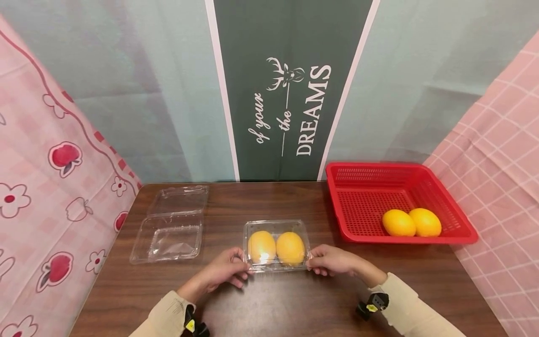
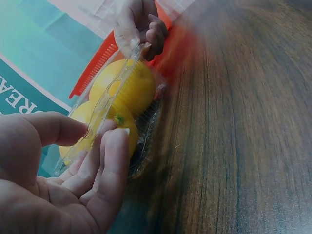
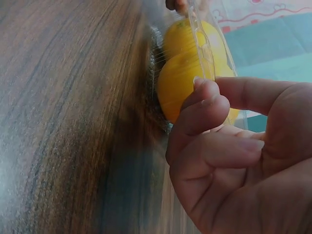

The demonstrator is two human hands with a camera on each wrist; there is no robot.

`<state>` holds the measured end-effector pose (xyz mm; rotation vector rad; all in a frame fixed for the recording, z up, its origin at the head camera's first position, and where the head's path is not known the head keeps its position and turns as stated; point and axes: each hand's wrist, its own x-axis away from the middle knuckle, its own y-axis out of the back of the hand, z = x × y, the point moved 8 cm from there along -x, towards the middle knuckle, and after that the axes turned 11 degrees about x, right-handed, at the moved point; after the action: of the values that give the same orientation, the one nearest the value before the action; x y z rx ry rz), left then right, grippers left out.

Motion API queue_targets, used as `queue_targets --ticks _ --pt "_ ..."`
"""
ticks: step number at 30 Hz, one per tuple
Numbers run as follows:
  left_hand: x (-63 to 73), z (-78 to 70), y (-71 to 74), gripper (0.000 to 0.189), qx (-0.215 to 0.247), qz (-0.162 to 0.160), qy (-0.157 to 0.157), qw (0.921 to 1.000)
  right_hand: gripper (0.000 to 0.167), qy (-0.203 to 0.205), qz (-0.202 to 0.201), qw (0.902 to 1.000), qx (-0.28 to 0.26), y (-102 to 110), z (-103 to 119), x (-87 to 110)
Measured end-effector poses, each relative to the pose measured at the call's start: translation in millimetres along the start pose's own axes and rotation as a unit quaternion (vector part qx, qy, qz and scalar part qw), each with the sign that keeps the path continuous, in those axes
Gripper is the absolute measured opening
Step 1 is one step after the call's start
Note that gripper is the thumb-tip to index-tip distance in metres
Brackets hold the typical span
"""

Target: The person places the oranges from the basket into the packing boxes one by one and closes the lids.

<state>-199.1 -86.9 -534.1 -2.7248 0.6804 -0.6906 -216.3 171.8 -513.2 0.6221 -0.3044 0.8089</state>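
Note:
A clear plastic clamshell box (image 1: pixel 276 270) with its lid down stands in the middle of the table, two orange-yellow oranges (image 1: pixel 290 248) side by side inside. My left hand (image 1: pixel 225 269) pinches the rim at its front left corner between thumb and fingers. At the front right corner, my right hand (image 1: pixel 332 260) pinches the same rim, thumb against curled fingers. Both wrist views show the lid's edge (image 2: pixel 111 92) between the fingertips, and one orange (image 2: pixel 119 118) has a green stem end.
To the right, a red plastic basket (image 1: pixel 337 206) holds two more oranges (image 1: pixel 425 222) near its front wall. A second clear clamshell box (image 1: pixel 177 234) lies open at the left of the brown wooden table (image 1: pixel 269 304). Printed cloths (image 1: pixel 168 117) hang behind and at both sides.

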Motion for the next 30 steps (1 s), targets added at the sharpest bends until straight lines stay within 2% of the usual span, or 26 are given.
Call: queue_targets --ticks 5,13,18,22,30 --pt "0.3 -0.8 -1.9 0.014 -0.005 -0.003 -0.012 0.9999 0.028 0.003 -0.009 0.9999 0.008 0.2 3.2 2.2" --pt "-0.3 -4.5 -1.3 0.016 -0.004 -0.021 -0.026 0.9994 0.03 0.001 -0.048 0.9988 0.013 4.7 -0.5 -1.7" --pt "-2.0 -6.9 -1.9 0.016 -0.002 -0.029 -0.032 0.9991 0.033 -0.005 -0.045 0.999 0.006 5.4 -1.0 -3.0" --pt "-3.2 -9.3 -1.2 0.017 -0.002 -0.038 -0.034 0.9987 0.029 -0.01 -0.049 0.9988 0.001 5.2 -1.7 -5.3" --pt "-7.8 -12.4 -0.7 0.02 0.016 -0.061 -0.044 0.997 0.025 -0.012 -0.081 0.996 -0.035 6.7 -3.6 -11.4"
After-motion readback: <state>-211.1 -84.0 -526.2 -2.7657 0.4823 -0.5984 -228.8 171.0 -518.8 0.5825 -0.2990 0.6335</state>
